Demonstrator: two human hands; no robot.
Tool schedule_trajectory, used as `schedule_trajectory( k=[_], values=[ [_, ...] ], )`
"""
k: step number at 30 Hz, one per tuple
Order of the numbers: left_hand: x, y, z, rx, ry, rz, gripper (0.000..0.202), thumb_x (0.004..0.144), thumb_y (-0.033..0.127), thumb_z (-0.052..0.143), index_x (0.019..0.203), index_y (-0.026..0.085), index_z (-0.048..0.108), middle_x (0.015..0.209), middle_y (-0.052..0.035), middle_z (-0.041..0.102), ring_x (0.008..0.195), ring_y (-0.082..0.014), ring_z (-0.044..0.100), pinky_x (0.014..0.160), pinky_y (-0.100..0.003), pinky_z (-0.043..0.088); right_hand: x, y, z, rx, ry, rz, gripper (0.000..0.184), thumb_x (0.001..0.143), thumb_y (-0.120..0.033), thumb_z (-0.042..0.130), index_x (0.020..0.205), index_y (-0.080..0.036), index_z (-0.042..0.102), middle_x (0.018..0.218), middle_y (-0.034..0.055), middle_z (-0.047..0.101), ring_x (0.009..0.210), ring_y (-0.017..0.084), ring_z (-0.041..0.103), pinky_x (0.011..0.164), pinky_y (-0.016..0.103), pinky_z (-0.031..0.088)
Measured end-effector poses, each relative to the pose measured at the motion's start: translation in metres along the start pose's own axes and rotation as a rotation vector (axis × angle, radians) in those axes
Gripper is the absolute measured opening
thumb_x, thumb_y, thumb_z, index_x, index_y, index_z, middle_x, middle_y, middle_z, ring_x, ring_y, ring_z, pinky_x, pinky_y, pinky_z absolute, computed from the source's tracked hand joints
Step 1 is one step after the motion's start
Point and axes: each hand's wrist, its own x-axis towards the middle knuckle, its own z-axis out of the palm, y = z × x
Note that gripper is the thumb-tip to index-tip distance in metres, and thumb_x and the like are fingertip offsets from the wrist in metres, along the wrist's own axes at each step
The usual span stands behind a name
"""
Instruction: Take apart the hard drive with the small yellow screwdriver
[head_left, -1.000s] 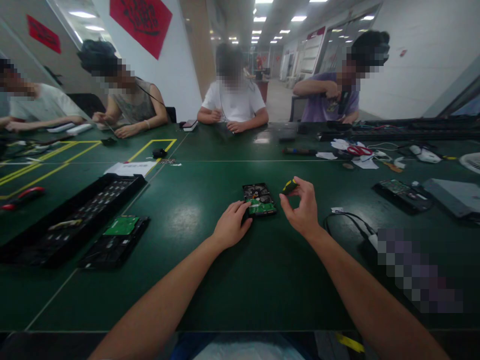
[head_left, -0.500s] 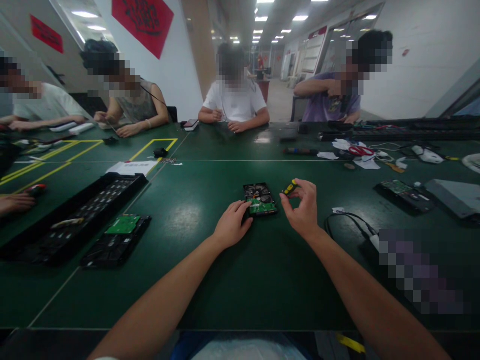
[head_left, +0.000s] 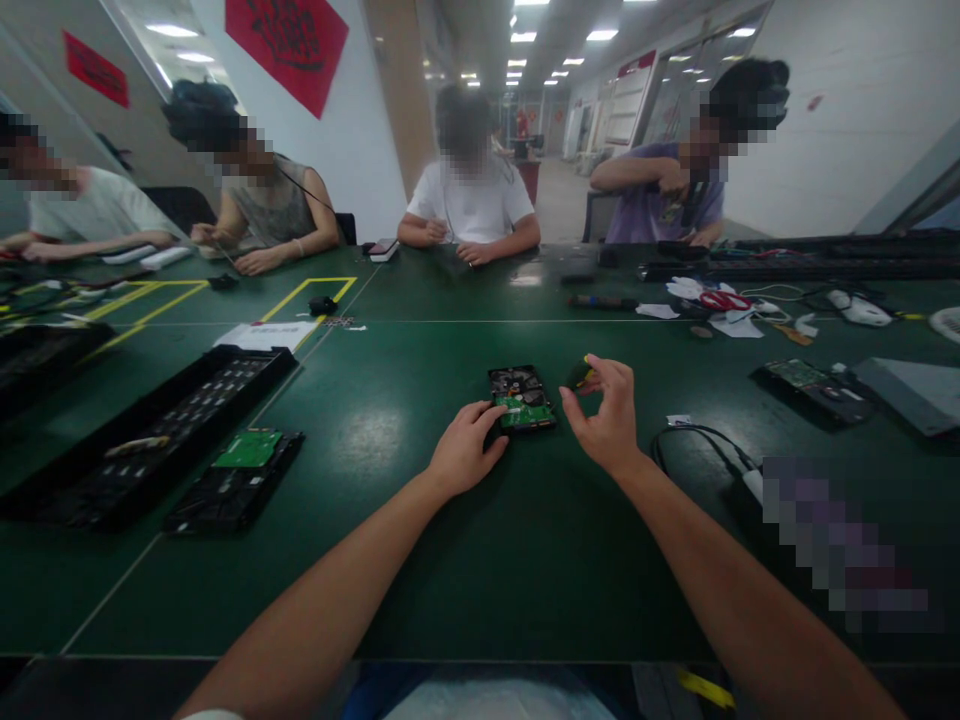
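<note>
A hard drive (head_left: 525, 412) lies on the green table with its circuit board facing up. My left hand (head_left: 469, 447) holds it by the left side, fingertips on the board's edge and thumb near the front corner. To the right of the drive, raised a little, my right hand (head_left: 606, 410) pinches a small screwdriver (head_left: 579, 374) by its black and yellow handle, between thumb and fingers. The shaft is too thin or hidden to make out.
On the left stand a long black tray (head_left: 247, 385) and a second hard drive (head_left: 236, 485). Another drive (head_left: 814, 392), a grey box (head_left: 911, 390) and a black cable (head_left: 701, 432) are on the right. Several people sit across the table.
The screwdriver handle has turned in my right fingers, its yellow side now mostly facing away. My left hand stays on the drive. Another person's hand at the far left has left the view.
</note>
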Motion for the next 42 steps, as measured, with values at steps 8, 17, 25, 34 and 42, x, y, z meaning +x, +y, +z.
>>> schedule_trajectory(
  k=[8, 17, 25, 34, 42],
  values=[
    [0.000, 0.001, -0.001, 0.002, -0.003, 0.002, 0.053, 0.097, 0.032, 0.060, 0.149, 0.025, 0.051, 0.150, -0.0139, 0.053, 0.141, -0.0307, 0.050, 0.117, -0.052, 0.046, 0.001, -0.002, 0.000, 0.014, -0.001, 0.020, 0.069, 0.093, -0.023, 0.069, 0.153, -0.034, 0.038, 0.137, 0.0120, 0.047, 0.100, 0.024, 0.064, 0.077, 0.045, 0.067],
    [0.001, 0.002, 0.000, -0.013, 0.011, -0.016, 0.053, 0.096, 0.033, 0.061, 0.147, 0.023, 0.050, 0.146, -0.0130, 0.057, 0.139, -0.0299, 0.052, 0.117, -0.051, 0.046, 0.001, -0.003, -0.003, -0.018, -0.037, 0.015, 0.069, 0.095, -0.023, 0.067, 0.156, -0.031, 0.036, 0.140, 0.0128, 0.055, 0.101, 0.025, 0.068, 0.085, 0.048, 0.065],
    [0.002, 0.004, 0.000, 0.054, -0.002, 0.004, 0.058, 0.096, 0.037, 0.062, 0.151, 0.023, 0.049, 0.147, -0.0146, 0.055, 0.139, -0.0320, 0.051, 0.117, -0.052, 0.045, 0.005, -0.005, -0.001, -0.077, 0.028, 0.029, 0.066, 0.092, -0.029, 0.072, 0.151, -0.030, 0.041, 0.127, 0.0110, 0.057, 0.099, 0.026, 0.064, 0.082, 0.048, 0.064],
    [0.001, 0.002, 0.001, -0.022, 0.039, -0.004, 0.059, 0.095, 0.035, 0.064, 0.150, 0.023, 0.046, 0.145, -0.0123, 0.057, 0.137, -0.0298, 0.053, 0.117, -0.049, 0.046, 0.007, -0.011, -0.002, -0.078, -0.014, -0.004, 0.068, 0.096, -0.025, 0.065, 0.158, -0.031, 0.037, 0.136, 0.0135, 0.052, 0.106, 0.026, 0.063, 0.083, 0.048, 0.065],
    [0.001, 0.000, 0.002, 0.026, -0.011, 0.002, 0.058, 0.096, 0.037, 0.062, 0.151, 0.023, 0.049, 0.148, -0.0150, 0.054, 0.140, -0.0319, 0.050, 0.117, -0.052, 0.044, 0.004, -0.012, 0.002, -0.054, -0.046, 0.009, 0.066, 0.098, -0.023, 0.061, 0.158, -0.032, 0.035, 0.136, 0.0131, 0.050, 0.106, 0.025, 0.063, 0.086, 0.047, 0.065]
  ],
)
